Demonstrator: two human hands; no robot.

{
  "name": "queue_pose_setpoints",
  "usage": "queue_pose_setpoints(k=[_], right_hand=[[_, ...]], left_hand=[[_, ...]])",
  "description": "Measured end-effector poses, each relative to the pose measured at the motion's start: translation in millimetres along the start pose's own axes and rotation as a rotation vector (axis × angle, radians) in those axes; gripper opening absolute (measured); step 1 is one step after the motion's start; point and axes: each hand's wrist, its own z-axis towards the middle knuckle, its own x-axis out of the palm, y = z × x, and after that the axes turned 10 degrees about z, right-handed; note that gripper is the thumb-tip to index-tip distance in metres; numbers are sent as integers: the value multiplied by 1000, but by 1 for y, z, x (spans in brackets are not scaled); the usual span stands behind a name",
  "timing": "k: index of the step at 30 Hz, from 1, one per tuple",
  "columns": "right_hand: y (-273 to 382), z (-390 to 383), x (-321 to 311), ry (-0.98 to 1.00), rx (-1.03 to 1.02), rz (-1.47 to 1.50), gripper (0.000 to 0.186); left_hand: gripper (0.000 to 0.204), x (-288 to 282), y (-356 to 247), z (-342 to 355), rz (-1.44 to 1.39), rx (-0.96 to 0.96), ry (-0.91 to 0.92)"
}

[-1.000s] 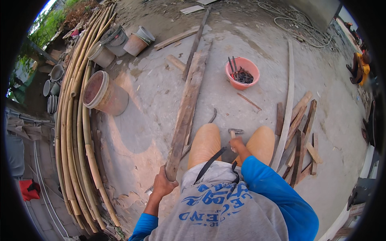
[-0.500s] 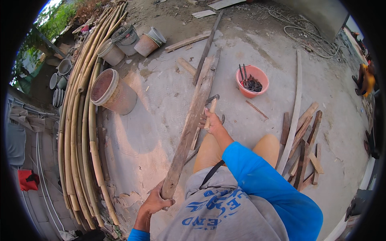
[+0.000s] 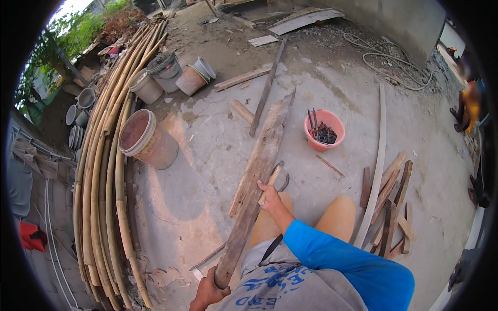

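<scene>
The long rough plank point(image 3: 263, 155) lies slantwise before the person, its near end in the left hand point(image 3: 210, 290), thumb and fingers wrapped round it. A weak hold there could let the plank roll or swing, and the weathered, uneven edge could drive splinters into bare skin. Close by the plank's right edge, the right hand point(image 3: 273, 201) grasps a hammer point(image 3: 271, 181) by its handle; whether the knuckles touch the wood I cannot tell. A glancing blow could catch the left leg point(image 3: 265, 224), just right of the plank. Farther right of the plank's far half stands a pink basin point(image 3: 340, 129) of dark metal pieces; a sideways swing of the plank could tip it. The large bucket point(image 3: 165, 149), left of the plank, looks safer.
</scene>
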Motion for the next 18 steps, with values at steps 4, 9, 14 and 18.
queue_pose_setpoints(k=[4, 9, 14, 18], right_hand=[[-24, -23, -7, 207, 63, 168, 32], [-37, -33, -15, 243, 142, 195, 33], [-64, -40, -35, 241, 244, 180, 31], [-86, -66, -37, 169, 310, 163, 30]], left_hand=[[98, -25, 7, -18, 174, -75, 7], [104, -52, 31, -17, 70, -79, 250], [96, -150, -6, 36, -117, -23, 295], [81, -154, -67, 166, 16, 168, -79]])
